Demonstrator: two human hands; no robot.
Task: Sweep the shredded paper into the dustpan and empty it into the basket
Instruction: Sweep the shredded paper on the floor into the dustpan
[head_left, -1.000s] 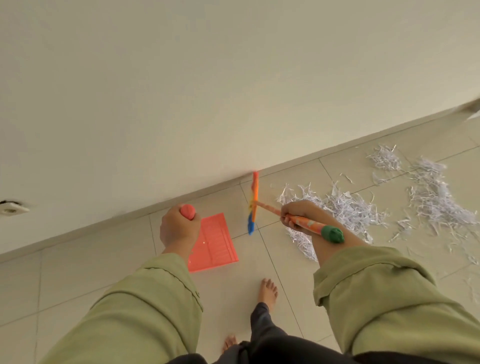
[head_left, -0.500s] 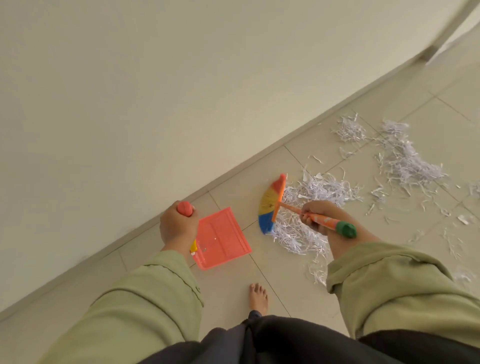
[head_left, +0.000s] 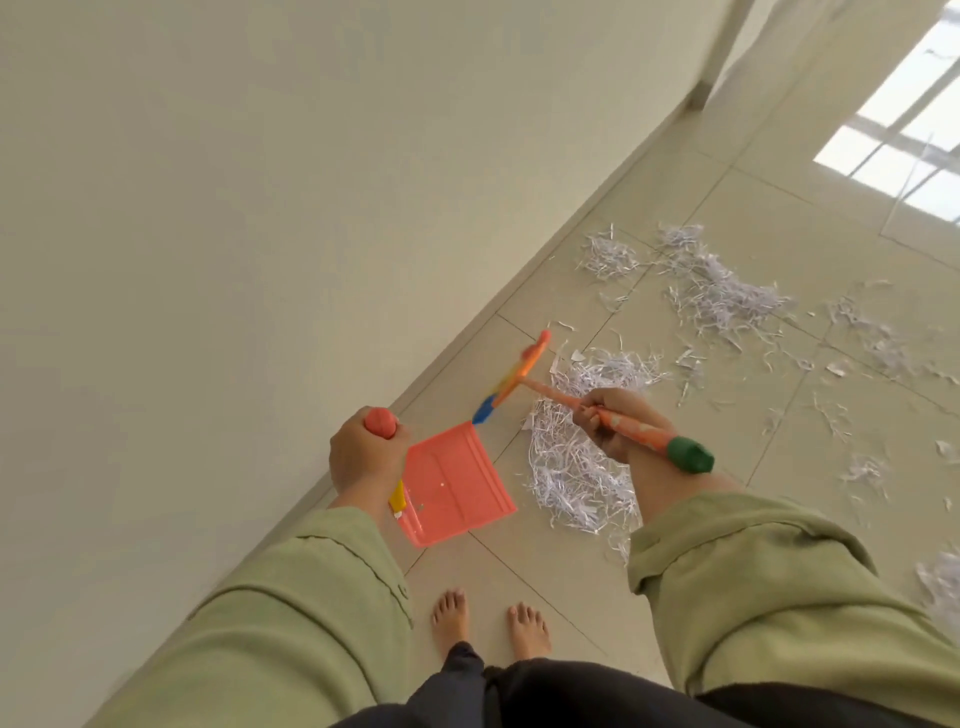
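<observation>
My left hand (head_left: 366, 454) grips the red-capped handle of an orange dustpan (head_left: 454, 486), whose pan sits low near the wall with its open edge toward the paper. My right hand (head_left: 610, 423) grips the orange, green-capped handle of a small broom (head_left: 511, 376), its multicoloured head raised just beyond the pan's far corner. A heap of white shredded paper (head_left: 576, 457) lies on the tiles right of the dustpan, partly under my right hand. More shredded paper (head_left: 719, 291) is scattered farther right. No basket is in view.
A pale wall (head_left: 260, 208) runs diagonally along the left, meeting the tiled floor (head_left: 753, 519) at a skirting line. My bare feet (head_left: 488, 621) stand just below the dustpan. Bright window light (head_left: 914, 140) falls on the floor at the top right.
The view has swung right and down. The broom head has tilted and now sits close to the dustpan's far corner, and the dustpan has shifted nearer the paper heap.
</observation>
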